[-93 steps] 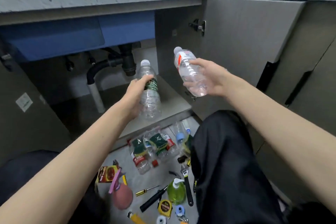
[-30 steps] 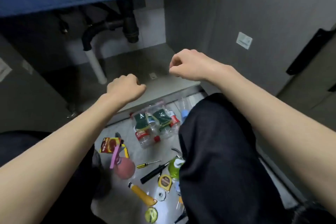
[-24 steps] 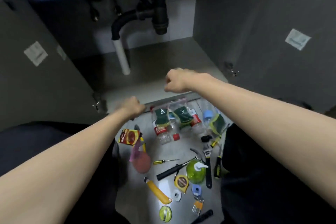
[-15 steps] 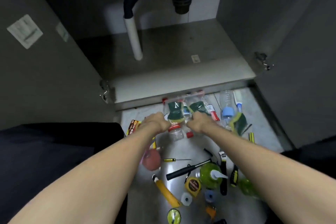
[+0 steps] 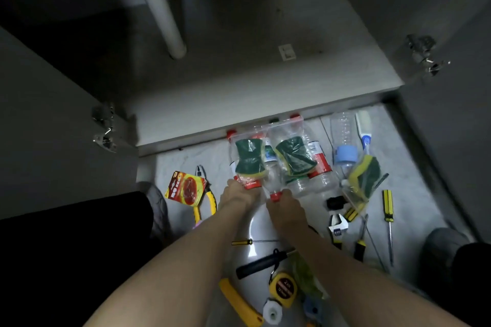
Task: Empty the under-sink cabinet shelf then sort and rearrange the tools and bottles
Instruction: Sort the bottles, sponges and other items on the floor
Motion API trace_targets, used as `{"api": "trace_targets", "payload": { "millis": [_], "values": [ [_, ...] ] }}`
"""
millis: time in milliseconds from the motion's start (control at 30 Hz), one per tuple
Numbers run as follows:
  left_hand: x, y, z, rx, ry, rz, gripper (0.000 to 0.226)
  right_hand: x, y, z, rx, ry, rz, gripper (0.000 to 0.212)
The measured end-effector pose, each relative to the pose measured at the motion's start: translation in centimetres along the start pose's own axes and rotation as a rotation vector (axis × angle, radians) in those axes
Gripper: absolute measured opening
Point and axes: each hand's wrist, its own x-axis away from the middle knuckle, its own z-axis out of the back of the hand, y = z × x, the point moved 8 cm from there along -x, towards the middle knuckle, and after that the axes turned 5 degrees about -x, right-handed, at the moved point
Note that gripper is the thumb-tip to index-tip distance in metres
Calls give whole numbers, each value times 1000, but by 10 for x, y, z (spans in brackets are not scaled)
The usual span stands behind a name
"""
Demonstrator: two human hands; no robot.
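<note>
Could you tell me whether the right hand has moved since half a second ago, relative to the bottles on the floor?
Barely: the right hand still rests at the near end of the bottles, beside the red cap.

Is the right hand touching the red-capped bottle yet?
Touching. In the head view the right hand has its fingers closed round the neck end of the red-capped bottle, right at the cap, with no gap visible between them.

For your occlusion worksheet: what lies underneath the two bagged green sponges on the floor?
Clear plastic bottles with red labels and caps lie under the bagged sponges. Their middle parts are covered, so the exact bottle count cannot be told.
</note>
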Motion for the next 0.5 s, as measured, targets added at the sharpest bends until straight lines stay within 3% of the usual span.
{"api": "trace_targets", "payload": {
  "millis": [200, 367, 500],
  "values": [
    [-5, -8, -10, 112, -54, 10, 57, -9, 4, -12, -36, 15, -76, 39],
    [14, -16, 11, 127, -53, 37, 65, 2, 4, -8, -119, -55, -75, 32],
    [41, -14, 38, 94, 5, 19, 70, 24, 1, 16, -140, 29, -47, 31]
  ]
}}
